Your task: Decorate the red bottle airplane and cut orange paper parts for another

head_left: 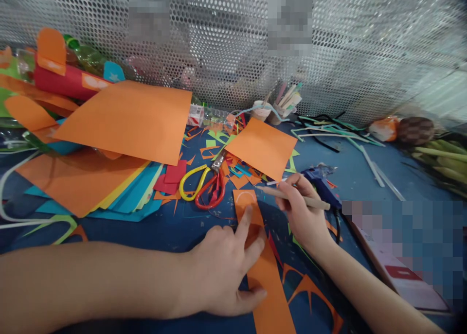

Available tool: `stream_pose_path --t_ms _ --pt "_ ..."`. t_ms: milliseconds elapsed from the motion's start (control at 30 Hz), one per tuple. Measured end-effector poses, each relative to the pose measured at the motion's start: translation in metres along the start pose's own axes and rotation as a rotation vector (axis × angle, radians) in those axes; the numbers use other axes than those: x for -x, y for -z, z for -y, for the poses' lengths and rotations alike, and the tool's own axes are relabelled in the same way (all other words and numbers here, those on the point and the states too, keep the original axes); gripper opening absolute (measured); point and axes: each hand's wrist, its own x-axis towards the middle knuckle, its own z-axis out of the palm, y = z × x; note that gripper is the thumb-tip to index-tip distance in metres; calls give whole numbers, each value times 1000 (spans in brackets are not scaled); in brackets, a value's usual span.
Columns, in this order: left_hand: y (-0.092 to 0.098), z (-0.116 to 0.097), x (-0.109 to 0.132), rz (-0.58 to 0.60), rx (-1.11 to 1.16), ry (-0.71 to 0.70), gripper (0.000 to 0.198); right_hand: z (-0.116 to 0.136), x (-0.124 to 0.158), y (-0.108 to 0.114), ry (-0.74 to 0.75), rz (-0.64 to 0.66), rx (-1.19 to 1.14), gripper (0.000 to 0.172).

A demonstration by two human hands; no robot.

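A long orange paper strip (268, 280) lies on the blue table in front of me, with a curved line drawn near its far end. My left hand (226, 268) presses flat on the strip, index finger stretched out along it and thumb on its lower part. My right hand (301, 212) grips a pencil (292, 196), whose tip points left toward the strip's far end.
Two pairs of scissors, yellow (193, 181) and red (213, 190), lie just beyond the strip. Orange sheets (127, 117) and a smaller orange sheet (260, 147) sit behind, over stacked coloured paper. A blue glue gun (321, 178), cups of sticks (280, 108), straws and paper scraps surround.
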Motion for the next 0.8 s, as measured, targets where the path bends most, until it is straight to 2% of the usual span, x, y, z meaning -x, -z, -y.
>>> stream_pose_path --t_ms 133,200,467,800 --pt "0 0 2 -18 -10 -4 73 -3 0 -6 -51 175 13 24" --pt "-1 0 2 -19 -10 -2 72 -4 2 -7 -51 216 43 25" --pt "-6 -2 1 7 -32 -4 75 -7 5 -10 -101 306 79 28" --pt "-5 -1 1 -20 -54 -15 76 -8 5 -11 -121 309 122 28"
